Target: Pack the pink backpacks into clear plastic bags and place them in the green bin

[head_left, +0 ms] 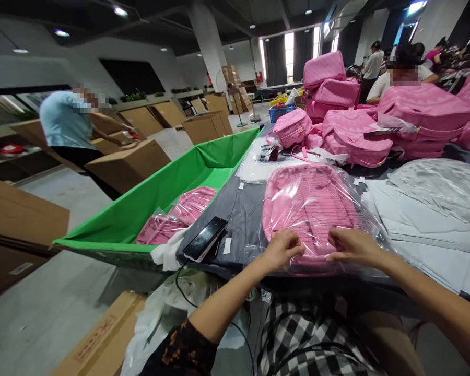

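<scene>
A pink backpack (311, 203) lies flat on the dark-covered table in front of me, inside a clear plastic bag (362, 214). At the bag's near left part, my left hand (282, 249) has its fingers curled closed on the plastic. My right hand (354, 245) is at the near right part, thumb and fingers bent round the film in a pinch. Both hands are on the edge nearest my body, a short way apart. Light glares off the plastic over the backpack's front.
Left of the table, a green-lined bin (113, 224) holds bagged pink backpacks. A phone (206, 239) with a cable lies at the table's left edge. Stacked pink backpacks (356, 136) stand behind; white sheets (411, 224) lie right. A co-worker (66, 122) bends over cartons (129, 162).
</scene>
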Tool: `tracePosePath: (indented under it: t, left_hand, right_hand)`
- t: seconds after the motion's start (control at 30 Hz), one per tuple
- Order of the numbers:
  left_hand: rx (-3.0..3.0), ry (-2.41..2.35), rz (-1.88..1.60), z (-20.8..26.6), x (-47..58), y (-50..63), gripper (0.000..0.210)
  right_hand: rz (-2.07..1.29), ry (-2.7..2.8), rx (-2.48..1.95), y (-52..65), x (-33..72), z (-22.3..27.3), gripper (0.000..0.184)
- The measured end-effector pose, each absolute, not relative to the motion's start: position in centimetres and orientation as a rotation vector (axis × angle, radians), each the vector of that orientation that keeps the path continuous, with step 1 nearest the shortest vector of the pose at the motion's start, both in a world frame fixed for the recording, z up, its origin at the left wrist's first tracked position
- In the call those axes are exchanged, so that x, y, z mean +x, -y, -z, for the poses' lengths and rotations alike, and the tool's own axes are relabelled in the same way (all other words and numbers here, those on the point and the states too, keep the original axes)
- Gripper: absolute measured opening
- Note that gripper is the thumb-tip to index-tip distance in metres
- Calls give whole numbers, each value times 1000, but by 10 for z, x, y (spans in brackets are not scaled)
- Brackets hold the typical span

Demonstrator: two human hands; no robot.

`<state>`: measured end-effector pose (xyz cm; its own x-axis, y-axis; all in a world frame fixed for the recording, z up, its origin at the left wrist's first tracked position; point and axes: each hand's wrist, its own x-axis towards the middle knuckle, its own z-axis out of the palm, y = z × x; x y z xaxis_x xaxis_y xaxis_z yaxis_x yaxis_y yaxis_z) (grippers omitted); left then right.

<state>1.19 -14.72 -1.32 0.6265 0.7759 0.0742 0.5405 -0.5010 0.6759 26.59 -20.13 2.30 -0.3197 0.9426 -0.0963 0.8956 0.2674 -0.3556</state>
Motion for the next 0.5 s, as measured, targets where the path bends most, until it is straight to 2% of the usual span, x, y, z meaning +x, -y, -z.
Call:
tracePosePath:
  t: [0.07,0.17,0.33,0.43,0.5]
  left_hand:
    - [2632,-1090,-600,8,0,161,10]
    - [2866,-1265,-646,7,-27,169,12]
    - [2474,-1323,-466,10,-57,144,7]
    - [2272,-1286,-437,10,-54,130,15]
    - [2243,-1271,-446,11,-50,126,16]
  right_hand:
    - [-561,2433,-1754,193,267,-20,48]
    - [-583,2480,-1722,182,275,-15,50]
    - [-542,2381,-1641,187,274,-12,54]
    - [-510,2085,-1459,220,280,-15,51]
    - [-372,1793,-1455,252,308,-13,47]
